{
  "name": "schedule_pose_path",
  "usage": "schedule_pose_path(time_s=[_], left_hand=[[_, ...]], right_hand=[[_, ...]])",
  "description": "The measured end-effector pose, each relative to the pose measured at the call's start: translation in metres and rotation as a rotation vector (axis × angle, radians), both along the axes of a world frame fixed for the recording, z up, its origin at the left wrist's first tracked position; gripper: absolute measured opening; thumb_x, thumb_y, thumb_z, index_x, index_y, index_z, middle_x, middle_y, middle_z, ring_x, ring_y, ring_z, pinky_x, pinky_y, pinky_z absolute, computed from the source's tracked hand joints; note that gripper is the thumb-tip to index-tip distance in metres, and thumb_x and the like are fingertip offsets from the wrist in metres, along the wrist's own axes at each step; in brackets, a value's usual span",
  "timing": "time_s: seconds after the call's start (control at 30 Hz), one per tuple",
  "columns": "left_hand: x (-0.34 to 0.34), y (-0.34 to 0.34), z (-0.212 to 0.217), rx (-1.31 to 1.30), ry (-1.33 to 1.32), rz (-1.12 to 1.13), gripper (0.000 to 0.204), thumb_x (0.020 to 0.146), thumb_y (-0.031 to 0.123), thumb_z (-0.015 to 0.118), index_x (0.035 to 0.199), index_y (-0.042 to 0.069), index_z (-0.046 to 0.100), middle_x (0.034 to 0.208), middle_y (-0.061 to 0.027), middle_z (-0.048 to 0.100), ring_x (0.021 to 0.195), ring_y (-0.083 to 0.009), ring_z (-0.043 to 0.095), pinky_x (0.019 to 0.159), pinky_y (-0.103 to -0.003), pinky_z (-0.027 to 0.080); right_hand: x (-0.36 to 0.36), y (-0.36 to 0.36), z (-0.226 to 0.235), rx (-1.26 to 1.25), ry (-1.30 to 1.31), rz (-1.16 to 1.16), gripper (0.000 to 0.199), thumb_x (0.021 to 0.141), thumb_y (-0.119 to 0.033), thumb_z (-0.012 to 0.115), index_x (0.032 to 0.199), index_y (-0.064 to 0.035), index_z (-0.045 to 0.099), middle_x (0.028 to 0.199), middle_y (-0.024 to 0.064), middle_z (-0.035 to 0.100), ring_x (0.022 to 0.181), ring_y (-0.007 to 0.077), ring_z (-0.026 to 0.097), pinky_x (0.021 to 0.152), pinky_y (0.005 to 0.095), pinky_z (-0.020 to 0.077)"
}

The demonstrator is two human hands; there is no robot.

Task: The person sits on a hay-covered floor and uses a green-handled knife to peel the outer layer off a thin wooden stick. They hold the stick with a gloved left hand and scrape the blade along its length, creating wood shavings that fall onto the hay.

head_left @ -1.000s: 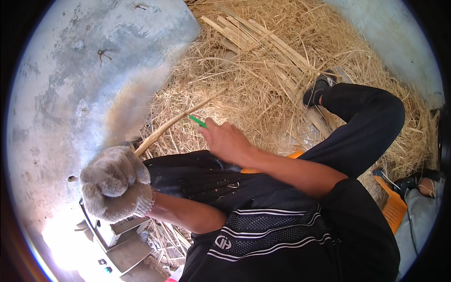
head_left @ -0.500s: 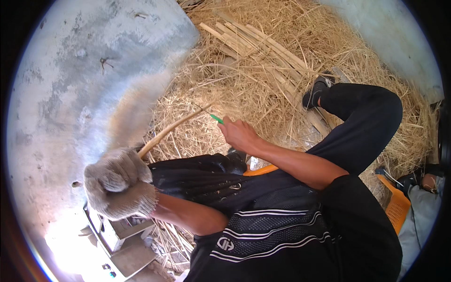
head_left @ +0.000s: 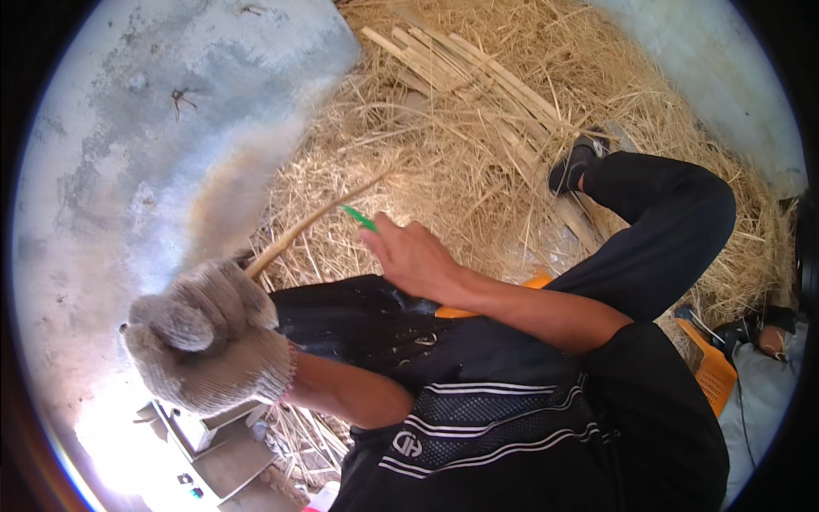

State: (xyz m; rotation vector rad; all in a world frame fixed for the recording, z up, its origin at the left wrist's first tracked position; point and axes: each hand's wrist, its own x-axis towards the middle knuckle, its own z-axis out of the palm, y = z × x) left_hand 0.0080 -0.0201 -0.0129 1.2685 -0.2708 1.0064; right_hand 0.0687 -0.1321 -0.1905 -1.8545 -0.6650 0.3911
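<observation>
Gripping glove: the left hand (head_left: 209, 341), its fingers curled tight round the thick end of the stick (head_left: 294, 235).
Bare grip: the right hand (head_left: 415, 258) is clenched on a green tool (head_left: 358, 218), thumb side toward the stick; whether its tip touches the wood, I cannot tell.
Stick: slants up and rightward from the glove, its thin end above the straw (head_left: 665, 102).
Box: a pale, shallow one (head_left: 243, 456) at lower left, below the glove; its contents are unclear. Small dark and blue items (head_left: 192, 486) lie at its outer edge.
Orange plastic: a perforated piece (head_left: 715, 375) at the right, just beside a co-worker's leg (head_left: 755, 410).
Slats: a loose bundle (head_left: 461, 72) lies on the straw, near the wearer's shoe (head_left: 580, 162).
Change: compared with half a second ago, the right hand and green tool sit farther left, nearer the glove; the glove is slightly lower and farther left. The slats lie as before.
</observation>
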Motion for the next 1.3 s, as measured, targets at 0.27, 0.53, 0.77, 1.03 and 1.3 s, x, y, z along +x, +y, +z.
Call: schedule_pose_path(time_s=[0.27, 0.53, 0.77, 1.03, 1.3], left_hand=[[0.001, -0.001, 0.002, -0.028, 0.026, 0.054, 0.037, 0.094, 0.022, 0.041, 0.058, 0.013, 0.042, 0.042, 0.0002, 0.029, 0.03, -0.0096, 0.018, 0.026, -0.027, 0.017], [0.003, -0.011, 0.005, -0.048, 0.029, 0.094, 0.038, 0.094, 0.022, 0.042, 0.057, 0.012, 0.041, 0.042, -0.0003, 0.029, 0.03, -0.009, 0.018, 0.026, -0.027, 0.017], [0.011, -0.015, 0.005, -0.079, 0.012, 0.192, 0.038, 0.094, 0.023, 0.042, 0.057, 0.013, 0.041, 0.041, 0.0002, 0.029, 0.029, -0.0087, 0.018, 0.026, -0.026, 0.015], [-0.007, 0.029, -0.006, 0.275, 0.029, -0.245, 0.041, 0.092, 0.025, 0.043, 0.053, 0.013, 0.037, 0.04, 0.0021, 0.028, 0.028, -0.0087, 0.026, 0.024, -0.025, 0.027], [-0.01, 0.031, -0.004, 0.299, 0.071, -0.355, 0.034, 0.084, 0.021, 0.044, 0.052, 0.013, 0.037, 0.039, 0.0012, 0.031, 0.029, -0.0093, 0.031, 0.025, -0.024, 0.029]], right_hand=[[0.03, -0.005, -0.05, -0.208, 0.186, -0.03, 0.037, 0.102, -0.033, 0.043, 0.097, 0.0029, 0.052, 0.058, 0.0196, 0.057, 0.045, 0.0385, 0.056, 0.05, 0.0509, 0.0436], [0.047, -0.008, -0.106, -0.4, -0.028, -0.052, 0.042, 0.103, -0.036, 0.039, 0.101, 0.0049, 0.049, 0.064, 0.0209, 0.06, 0.049, 0.0407, 0.057, 0.051, 0.0511, 0.0445], [0.032, -0.008, -0.038, -0.299, 0.072, 0.013, 0.041, 0.104, -0.034, 0.036, 0.104, 0.0036, 0.052, 0.06, 0.0151, 0.058, 0.052, 0.0321, 0.061, 0.05, 0.0464, 0.0509], [0.017, -0.002, -0.022, -0.097, 0.101, -0.024, 0.042, 0.103, -0.036, 0.04, 0.094, 0.0029, 0.054, 0.058, 0.0242, 0.056, 0.056, 0.0431, 0.059, 0.054, 0.0501, 0.0446], [0.009, -0.002, 0.012, -0.156, -0.046, 0.009, 0.043, 0.102, -0.036, 0.04, 0.093, 0.0036, 0.053, 0.06, 0.0238, 0.057, 0.056, 0.0444, 0.059, 0.056, 0.052, 0.0466]])
